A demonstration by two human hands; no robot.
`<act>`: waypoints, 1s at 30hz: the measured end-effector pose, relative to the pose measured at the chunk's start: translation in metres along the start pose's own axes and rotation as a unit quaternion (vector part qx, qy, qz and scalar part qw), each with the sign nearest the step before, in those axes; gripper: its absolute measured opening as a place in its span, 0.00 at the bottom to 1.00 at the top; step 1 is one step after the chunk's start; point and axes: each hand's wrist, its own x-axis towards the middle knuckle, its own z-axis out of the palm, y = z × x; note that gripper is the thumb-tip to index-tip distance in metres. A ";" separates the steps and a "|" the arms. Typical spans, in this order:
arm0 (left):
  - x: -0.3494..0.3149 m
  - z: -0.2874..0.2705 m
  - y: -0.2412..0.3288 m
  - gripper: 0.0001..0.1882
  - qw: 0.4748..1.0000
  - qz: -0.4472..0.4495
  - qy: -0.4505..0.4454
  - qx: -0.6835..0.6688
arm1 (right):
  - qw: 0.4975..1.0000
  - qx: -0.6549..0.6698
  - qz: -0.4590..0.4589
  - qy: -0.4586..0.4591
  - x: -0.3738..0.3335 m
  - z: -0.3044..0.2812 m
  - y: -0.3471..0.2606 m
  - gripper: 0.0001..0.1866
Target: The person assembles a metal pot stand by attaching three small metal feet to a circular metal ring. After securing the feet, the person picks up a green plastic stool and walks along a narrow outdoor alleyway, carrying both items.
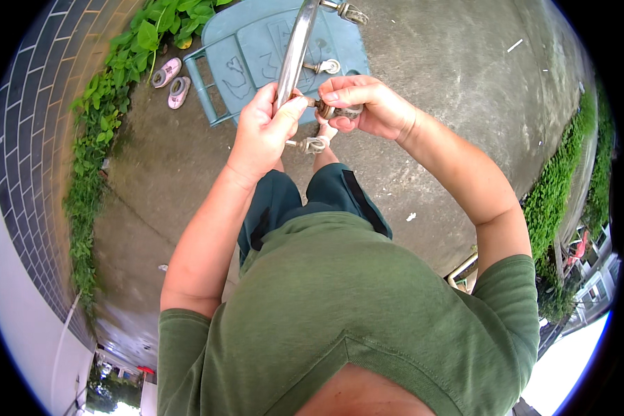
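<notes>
A shiny chrome tube frame (298, 52) rises between my hands toward the top edge of the view. My left hand (258, 135) is closed around its lower part, thumb lying by a caster's stem. In my right hand (378, 104) is a caster (350, 113), pinched between thumb and fingers, its threaded-looking stem pointing left at the tube. Whether the stem sits in the tube is hidden by my fingers. More casters jut out: one at the top (353, 14), one in the middle (331, 66) and one below my left hand (312, 145).
Beyond the frame, a blue plastic chair-like piece (256, 41) lies on the concrete ground (451, 90). Pink shoes (178, 92) stand left of it, beside green plants (121, 69) along a brick wall (31, 104). Grass (561, 173) borders the right side.
</notes>
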 end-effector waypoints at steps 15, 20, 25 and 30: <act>0.008 0.010 0.007 0.06 0.997 0.001 0.052 -0.054 | 0.489 -0.713 -0.467 0.184 -0.003 0.017 0.005 0.20; 0.006 0.006 0.006 0.06 0.997 0.007 0.047 -0.064 | 0.704 -0.567 -0.386 0.183 0.001 0.023 0.014 0.14; 0.000 -0.004 -0.001 0.07 0.999 0.008 0.027 -0.028 | 0.961 -0.226 -0.127 0.097 0.001 0.028 0.007 0.16; -0.007 0.000 -0.006 0.06 1.000 0.015 0.002 -0.006 | 0.989 0.014 0.136 -0.048 -0.003 0.007 -0.011 0.21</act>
